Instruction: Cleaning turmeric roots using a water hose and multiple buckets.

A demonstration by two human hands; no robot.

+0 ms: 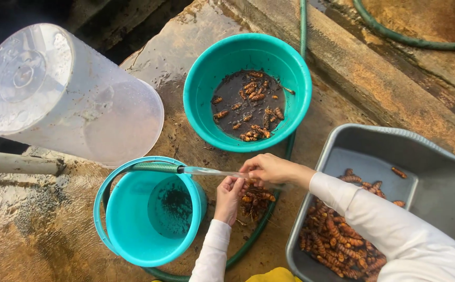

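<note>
The larvae [256, 200], brown and ribbed, lay cupped in the left hand [229, 198], which was turned palm up and half closed around the small heap just right of the bucket [152, 211]. The right hand [267, 168] hovered just above, fingers pinched narrowly, touching the top of the heap where a thin stream of water [212, 172] from the hose [157, 167] on the bucket's rim met it. To rinse well, it seemed wise to keep the left palm hollowed so nothing slipped between the fingers, to hold the heap directly under the stream, and to turn the larvae gently with the right fingertips rather than squeeze them. The heap sat between both hands, resting on the left and brushed by the right, low over the wet, rust-stained concrete floor [39, 230]. Beyond the hands, a teal basin [199, 112] held a scatter of larvae in dark water, and a grey tub [441, 183] on the right held a larger pile in its near corner. A clear plastic container [65, 94] lay tipped on its side at the upper left, and a green hose [410, 39] ran across the far edge.
</note>
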